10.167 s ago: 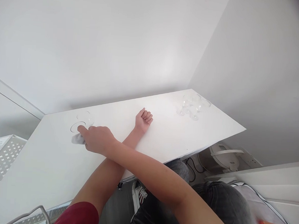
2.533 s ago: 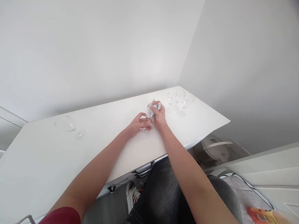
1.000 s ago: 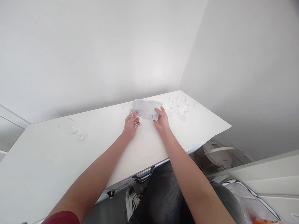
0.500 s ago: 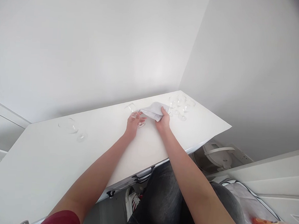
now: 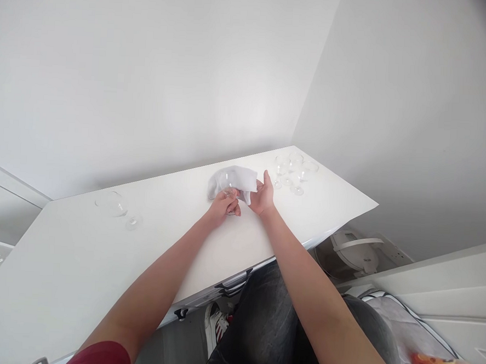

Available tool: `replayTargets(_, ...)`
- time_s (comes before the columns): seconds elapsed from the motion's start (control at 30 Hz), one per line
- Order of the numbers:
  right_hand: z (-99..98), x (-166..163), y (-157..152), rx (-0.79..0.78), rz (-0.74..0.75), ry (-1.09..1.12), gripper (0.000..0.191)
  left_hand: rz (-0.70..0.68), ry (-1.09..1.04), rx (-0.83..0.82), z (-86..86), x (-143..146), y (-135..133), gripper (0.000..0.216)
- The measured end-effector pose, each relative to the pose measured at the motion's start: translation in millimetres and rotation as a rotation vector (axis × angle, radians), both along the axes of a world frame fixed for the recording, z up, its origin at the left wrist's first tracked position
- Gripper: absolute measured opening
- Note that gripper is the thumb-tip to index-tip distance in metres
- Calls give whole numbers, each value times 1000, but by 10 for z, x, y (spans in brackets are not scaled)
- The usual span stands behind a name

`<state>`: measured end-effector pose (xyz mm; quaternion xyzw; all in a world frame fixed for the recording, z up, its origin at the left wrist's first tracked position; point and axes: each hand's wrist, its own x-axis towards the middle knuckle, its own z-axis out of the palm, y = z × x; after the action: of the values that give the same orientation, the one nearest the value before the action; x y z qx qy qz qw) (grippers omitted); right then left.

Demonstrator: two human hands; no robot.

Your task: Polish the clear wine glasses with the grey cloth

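— Where is the glass [image 5: 227,181] held?

— It is held over the middle of the counter [image 5: 77,265], in the left hand [image 5: 221,207], with the cloth [image 5: 247,178] draped behind the bowl. Whether its foot is lifted clear of the counter cannot be told.

— How is the grip formed?

— The left fingers are clamped on the stem, just below the bowl. At the right hand [image 5: 263,198] the thumb is raised apart; whether the cloth is pinched by the other fingers cannot be told.

— What could be spoiled from here?

— The stem could be snapped if the bowl were twisted through the cloth while the stem was held rigid. The glass could be dropped if the left fingers were loosened before support was given by the right.

— Is anything nearby endangered?

— The other glasses [image 5: 297,162], near the right hand, could be toppled if that hand were swung outward or a rim were snagged by the cloth. Less risk is posed to the lone glass [image 5: 116,203], well apart on the left.
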<state>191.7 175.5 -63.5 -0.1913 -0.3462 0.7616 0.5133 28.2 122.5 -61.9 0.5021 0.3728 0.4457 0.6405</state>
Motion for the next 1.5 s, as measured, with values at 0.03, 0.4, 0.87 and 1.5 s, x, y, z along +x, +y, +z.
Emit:
replayTargets(0.03,0,-1,3,-7,-18,-16,62,-20,4,-6,3,0,-9,43)
replayTargets(0.4,27,54,-74,166,291,-150,63,-289,-33,-73,-1,-23,-28,45)
replayTargets(0.87,114,-66,-143,379,-147,-202,53,-262,39,-46,-15,43,-43,45)
replayTargets(1.5,148,-84,-195,657,-373,-471,15,-355,-132,-342,75,-75,-44,44)
